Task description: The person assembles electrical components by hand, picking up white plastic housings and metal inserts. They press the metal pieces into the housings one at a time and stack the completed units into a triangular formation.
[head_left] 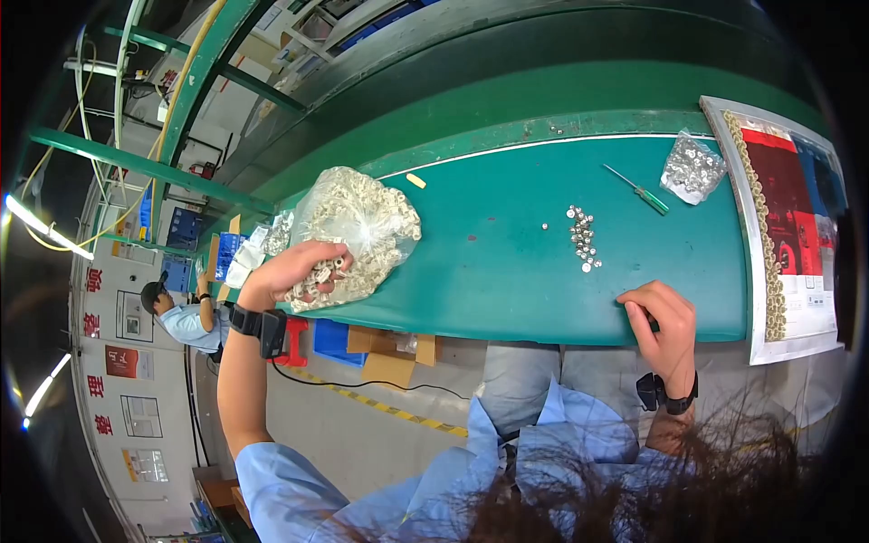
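Observation:
A clear plastic bag (398, 217) full of small cream-coloured parts sits at the left end of the green mat. My left hand (299, 271) is at the bag's near left side, fingers curled round several of the small cream parts (324, 274). My right hand (663, 326) rests at the mat's near edge on the right, its fingers loosely bent in and nothing visible in them. Beyond it lies a cluster of small silver metal pieces (582, 237), like screws or studs. One loose silver piece (545, 226) lies just left of the cluster.
A screwdriver (647, 197) with a green handle lies far right, near a clear bag of silver pieces (693, 170). A framed board (756, 271) with a row of cream parts stands at the right end. One cream piece (416, 181) lies behind the big bag. Another person (186, 317) works at far left.

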### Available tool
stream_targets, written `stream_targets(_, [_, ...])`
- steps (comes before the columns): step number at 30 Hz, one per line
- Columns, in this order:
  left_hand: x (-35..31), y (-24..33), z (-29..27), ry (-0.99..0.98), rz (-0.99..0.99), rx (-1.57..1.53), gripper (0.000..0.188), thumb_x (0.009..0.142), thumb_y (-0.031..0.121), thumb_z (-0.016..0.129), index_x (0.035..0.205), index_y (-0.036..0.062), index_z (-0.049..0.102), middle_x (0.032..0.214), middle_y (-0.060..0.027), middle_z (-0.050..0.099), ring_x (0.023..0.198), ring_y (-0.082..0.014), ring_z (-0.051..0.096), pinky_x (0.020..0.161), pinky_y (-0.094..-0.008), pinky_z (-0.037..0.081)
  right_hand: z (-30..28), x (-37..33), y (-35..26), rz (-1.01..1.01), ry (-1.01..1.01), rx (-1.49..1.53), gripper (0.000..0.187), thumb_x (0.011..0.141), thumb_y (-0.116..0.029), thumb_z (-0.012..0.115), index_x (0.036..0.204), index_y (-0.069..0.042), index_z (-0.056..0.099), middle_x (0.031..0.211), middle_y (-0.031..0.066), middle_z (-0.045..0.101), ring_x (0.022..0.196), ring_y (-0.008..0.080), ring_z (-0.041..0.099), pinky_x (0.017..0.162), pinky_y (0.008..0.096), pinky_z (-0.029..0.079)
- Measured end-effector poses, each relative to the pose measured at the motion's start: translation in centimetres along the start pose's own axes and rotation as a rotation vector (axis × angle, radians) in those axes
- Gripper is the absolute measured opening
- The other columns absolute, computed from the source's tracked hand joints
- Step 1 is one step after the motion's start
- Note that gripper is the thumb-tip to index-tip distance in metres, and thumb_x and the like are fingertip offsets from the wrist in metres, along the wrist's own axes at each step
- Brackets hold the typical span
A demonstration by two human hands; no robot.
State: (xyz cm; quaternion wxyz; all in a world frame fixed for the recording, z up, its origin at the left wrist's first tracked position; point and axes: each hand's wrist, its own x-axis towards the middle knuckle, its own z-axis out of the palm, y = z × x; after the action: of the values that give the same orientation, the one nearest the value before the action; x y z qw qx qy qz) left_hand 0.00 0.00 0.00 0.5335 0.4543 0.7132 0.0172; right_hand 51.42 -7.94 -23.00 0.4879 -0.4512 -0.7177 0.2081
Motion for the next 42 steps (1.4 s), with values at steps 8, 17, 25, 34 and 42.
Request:
stream_targets(8, [3.3, 0.4, 1.3, 0.114, 0.294, 0.097, 0.037, 0.122, 0.042, 0.059, 0.109, 0.0098, 0.073, 0.086, 0.002, 0.064, 0.065, -0.0058, 0.058, 0.049, -0.0231, 0.039, 2.7, 2.1, 0.7, -0.018, 0.004, -0.037, 0.007, 0.096, 0.004, 0.08, 0.1, -0.002, 0.082, 0.088, 0.0103, 0.077, 0.072, 0.0274, 0.07, 0.064, 0.0395, 0.053])
stream_targets(17, [17.6, 4.5, 6.5, 0.204, 0.739, 0.37, 0.034, 0.117, 0.037, 0.07, 0.118, 0.0038, 0.077, 0.096, -0.0025, 0.074, 0.085, -0.0166, 0.072, 0.067, -0.0357, 0.056, 4.2, 3.1, 1.7, 0.006, -0.016, -0.049, 0.007, 0.099, 0.002, 0.078, 0.101, -0.001, 0.083, 0.088, 0.0106, 0.077, 0.072, 0.0241, 0.069, 0.064, 0.0356, 0.052])
stream_targets(25, [24.1, 3.7, 9.0, 0.764, 0.951, 0.92, 0.045, 0.107, 0.041, 0.079, 0.134, 0.0054, 0.071, 0.127, -0.0155, 0.069, 0.107, -0.0383, 0.07, 0.089, -0.0502, 0.059, 4.0, 4.9, 1.3, 0.091, -0.084, -0.012, 0.007, 0.101, 0.0, 0.079, 0.104, -0.002, 0.085, 0.091, 0.0089, 0.078, 0.074, 0.021, 0.07, 0.065, 0.0343, 0.053])
stream_targets(34, [23.5, -0.3, 4.4, 0.781, 1.217, 0.808, 0.053, 0.106, 0.045, 0.081, 0.146, 0.013, 0.069, 0.141, -0.0124, 0.064, 0.132, -0.0383, 0.061, 0.115, -0.0557, 0.048, 6.9, 11.1, -4.5, 0.11, -0.345, -0.046, 0.008, 0.103, -0.006, 0.081, 0.109, -0.005, 0.086, 0.098, 0.0096, 0.08, 0.082, 0.0267, 0.075, 0.07, 0.0389, 0.056])
stream_targets(42, [23.4, -2.6, -0.4, 0.743, 1.286, 0.787, 0.051, 0.097, 0.045, 0.09, 0.134, 0.0126, 0.075, 0.126, -0.009, 0.068, 0.122, -0.0342, 0.065, 0.105, -0.0493, 0.056, 19.7, 21.7, -2.2, -0.095, -0.5, -0.351, 0.012, 0.098, -0.015, 0.084, 0.108, -0.008, 0.082, 0.1, 0.0093, 0.078, 0.092, 0.0345, 0.078, 0.078, 0.0468, 0.06])
